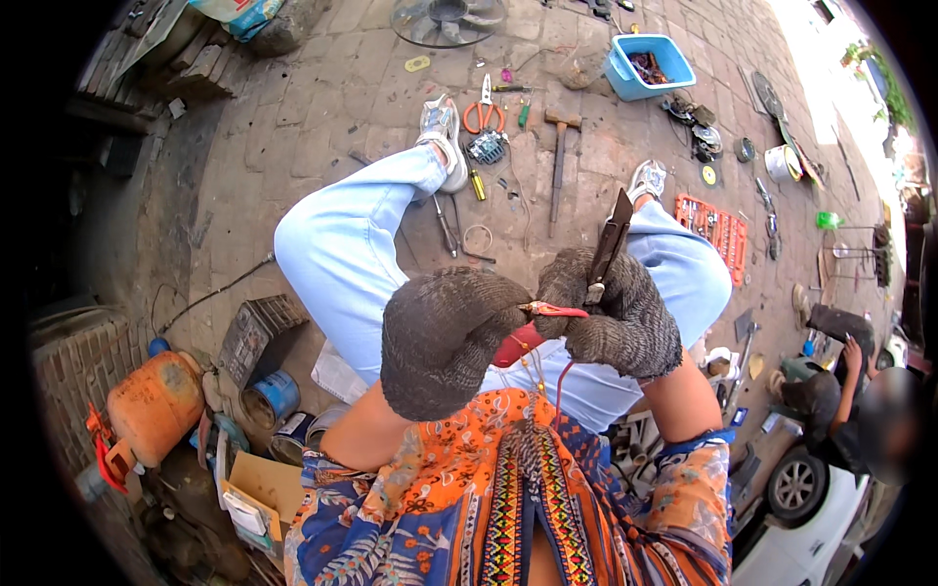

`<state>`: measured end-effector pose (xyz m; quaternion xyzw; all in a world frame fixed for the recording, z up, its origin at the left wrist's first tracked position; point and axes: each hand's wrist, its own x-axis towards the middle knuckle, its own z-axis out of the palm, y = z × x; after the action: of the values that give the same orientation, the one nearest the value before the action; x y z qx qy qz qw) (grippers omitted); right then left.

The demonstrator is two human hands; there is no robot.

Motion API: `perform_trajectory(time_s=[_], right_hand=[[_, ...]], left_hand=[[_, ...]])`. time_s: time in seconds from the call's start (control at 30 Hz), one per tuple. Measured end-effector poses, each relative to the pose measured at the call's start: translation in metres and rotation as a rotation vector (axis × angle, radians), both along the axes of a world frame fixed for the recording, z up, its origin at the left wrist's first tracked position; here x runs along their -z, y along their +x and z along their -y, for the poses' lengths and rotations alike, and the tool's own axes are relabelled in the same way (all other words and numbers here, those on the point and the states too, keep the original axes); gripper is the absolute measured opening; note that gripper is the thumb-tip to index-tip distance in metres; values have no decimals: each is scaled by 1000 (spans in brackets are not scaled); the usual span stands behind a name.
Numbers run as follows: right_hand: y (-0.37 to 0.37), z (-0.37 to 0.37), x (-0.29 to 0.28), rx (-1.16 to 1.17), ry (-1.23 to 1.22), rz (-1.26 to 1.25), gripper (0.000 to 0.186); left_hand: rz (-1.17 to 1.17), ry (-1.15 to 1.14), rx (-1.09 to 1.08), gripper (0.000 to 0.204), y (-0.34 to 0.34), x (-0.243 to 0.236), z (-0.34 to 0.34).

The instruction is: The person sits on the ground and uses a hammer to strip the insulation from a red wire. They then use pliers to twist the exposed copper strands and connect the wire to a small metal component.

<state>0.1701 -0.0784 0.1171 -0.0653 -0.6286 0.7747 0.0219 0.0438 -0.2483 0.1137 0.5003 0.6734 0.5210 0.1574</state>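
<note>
Both my hands wear dark grey knit gloves and meet above my lap. My left hand (445, 337) is closed, its fingertips pinching near the end of a thin red wire (559, 311). My right hand (616, 322) is curled around a long, dark, flat blade-like tool (613, 234), which points up and away with a small metal piece at its lower end. The red wire lies against the right glove's fingers, and a length hangs below them. Something red and rounded (516, 346) shows beneath the left fingers; its kind is unclear.
On the brick ground ahead lie a hammer (560, 166), orange-handled snips (486, 112), screwdrivers and a red socket set (713, 232). A blue basin (649, 66) stands far right. An orange tank (154, 405) is at left. A person (842, 391) sits at right near a white car (806, 527).
</note>
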Motion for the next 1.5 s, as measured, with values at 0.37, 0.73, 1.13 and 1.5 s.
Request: perform_trajectory(time_s=[0.37,0.73,1.13,1.5], right_hand=[[-10,-19,5,-97,19,-31,20],[-27,-36,21,-88,331,-196,33],[6,-31,-27,41,728,45,26],[26,-35,-42,3,882,16,27]], left_hand=[[1465,54,552,27,-5,26,-3],[1707,81,599,30,3,46,-8],[1092,-294,276,21,-24,1,1],[842,-170,347,23,-31,7,6]])
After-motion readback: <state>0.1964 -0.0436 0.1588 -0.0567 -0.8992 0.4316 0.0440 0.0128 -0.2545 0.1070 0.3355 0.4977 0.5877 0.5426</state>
